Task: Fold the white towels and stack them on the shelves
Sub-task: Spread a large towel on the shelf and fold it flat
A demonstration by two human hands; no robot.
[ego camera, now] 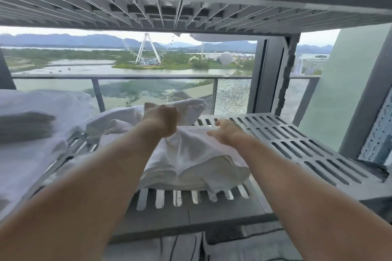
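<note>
Grey slatted shelf (297,144) fills the view, with a balcony railing (148,77) and water beyond the glass. The fingers (170,113) of the left hand (163,121) are curled tight and seem to bunch the top towel (180,144) at the far edge of the stack (191,174), drawing the cloth up into a small peak. The fingers (220,124) of the right hand (226,131) lie straight and spread on the far right corner of the same stack, gripping nothing. The stack, several white folded layers, sits on the shelf toward its front edge. Just behind the stack and to its left lie loose towels (127,121), crumpled and unfolded. Farther left of the stack is a blurred pile (25,125) that looks folded. I judge the work partly done: one stack is placed and being tidied, and the crumpled ones remain to fold. The upper shelf (191,10) above the stack shows only its underside.
</note>
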